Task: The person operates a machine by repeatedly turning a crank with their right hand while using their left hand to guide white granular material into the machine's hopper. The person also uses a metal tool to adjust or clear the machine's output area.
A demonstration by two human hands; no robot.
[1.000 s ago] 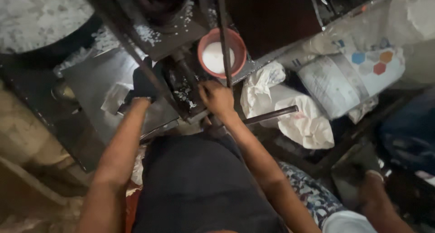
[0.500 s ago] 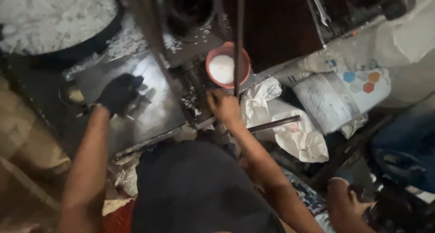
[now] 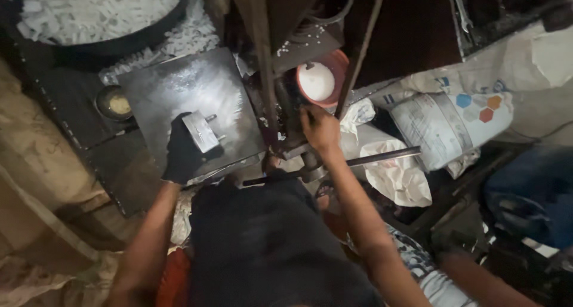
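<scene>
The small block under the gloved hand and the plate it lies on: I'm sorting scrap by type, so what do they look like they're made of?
The small block looks like bare metal: grey, dully shiny, with thin pins at one end. The plate also looks like metal, probably steel: dark, with scuffed bright glare patches. The left hand wears a matte black glove, material unclear.

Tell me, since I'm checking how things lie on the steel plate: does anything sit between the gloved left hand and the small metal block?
Nothing visible does. The left hand in its black glove already touches the metal block, which lies flat on the steel plate. The right hand is apart, at the machine.
</scene>
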